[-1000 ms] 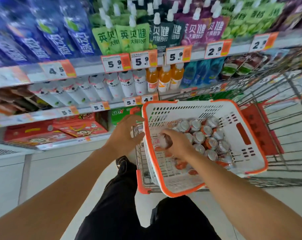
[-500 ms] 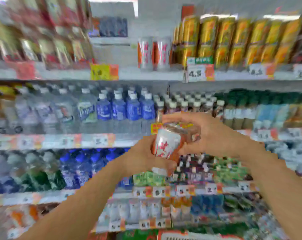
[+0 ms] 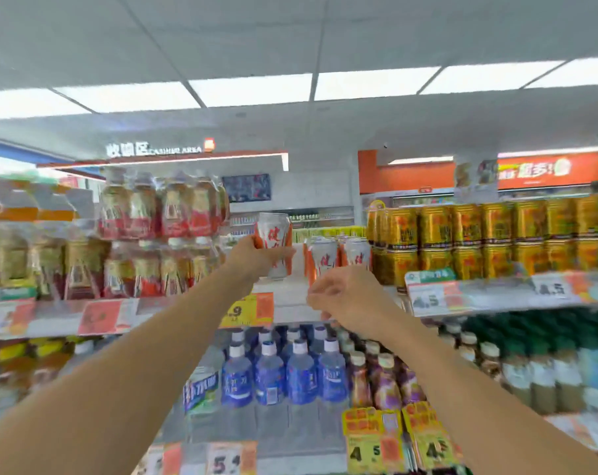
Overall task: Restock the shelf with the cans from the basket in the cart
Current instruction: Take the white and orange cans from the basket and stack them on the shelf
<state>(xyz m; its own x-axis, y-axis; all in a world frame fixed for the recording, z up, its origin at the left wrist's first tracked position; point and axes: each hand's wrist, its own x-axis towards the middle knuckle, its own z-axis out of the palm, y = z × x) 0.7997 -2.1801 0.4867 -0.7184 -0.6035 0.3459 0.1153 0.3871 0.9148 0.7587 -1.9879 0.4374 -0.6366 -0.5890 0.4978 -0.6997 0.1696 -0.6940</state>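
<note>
My left hand (image 3: pixel 253 257) grips a white and orange can (image 3: pixel 273 234) and holds it upright at the top shelf (image 3: pixel 290 301), just left of two matching cans (image 3: pixel 338 257) that stand there. My right hand (image 3: pixel 342 296) hangs lower, in front of the shelf edge, fingers loosely curled and holding nothing. The basket and the cart are out of view.
Gold cans (image 3: pixel 479 238) fill the top shelf to the right, wrapped tea bottle packs (image 3: pixel 160 234) to the left. Blue-labelled water bottles (image 3: pixel 284 371) and other drinks line the shelf below. Price tags (image 3: pixel 253 310) run along the shelf edges.
The view rose from the basket to the top shelf. The can went from my right hand into my left, which lifted it to the shelf; my right hand let go and dropped away.
</note>
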